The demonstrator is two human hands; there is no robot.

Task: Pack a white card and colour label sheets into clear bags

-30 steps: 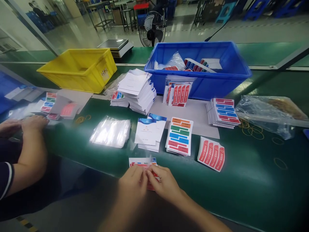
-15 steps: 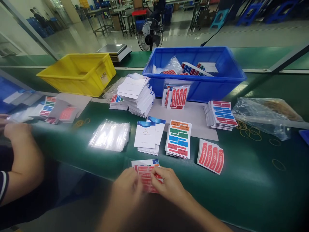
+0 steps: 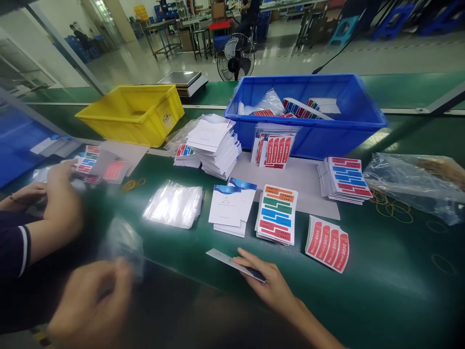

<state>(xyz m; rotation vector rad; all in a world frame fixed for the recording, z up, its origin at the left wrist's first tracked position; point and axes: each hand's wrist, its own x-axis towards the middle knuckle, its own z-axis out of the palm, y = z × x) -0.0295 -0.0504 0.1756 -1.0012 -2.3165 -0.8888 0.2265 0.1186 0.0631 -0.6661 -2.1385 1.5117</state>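
My right hand (image 3: 267,281) grips a thin packet of cards (image 3: 236,264), tilted nearly edge-on above the green table's front edge. At the lower left, my left hand (image 3: 94,295) is smeared by motion, its fingers curled; a blurred clear plastic bag (image 3: 123,242) hangs at its fingertips. Behind the packet stand white-and-blue booklets (image 3: 227,206), a stack of multicoloured label sheets (image 3: 278,213) and red label sheets (image 3: 328,242). A pile of clear bags (image 3: 174,203) lies left of the booklets.
A yellow bin (image 3: 131,114) and a blue bin (image 3: 305,118) stand at the back, with a tall paper stack (image 3: 216,145) before them. Another person's arms (image 3: 54,218) work at the left. Rubber bands (image 3: 392,206) and a plastic bag (image 3: 414,179) lie at right.
My left hand has left the red sheets and moved down-left, a clear bag now at its fingers. My right hand has tipped the packet edge-on. The camera view has shifted slightly.
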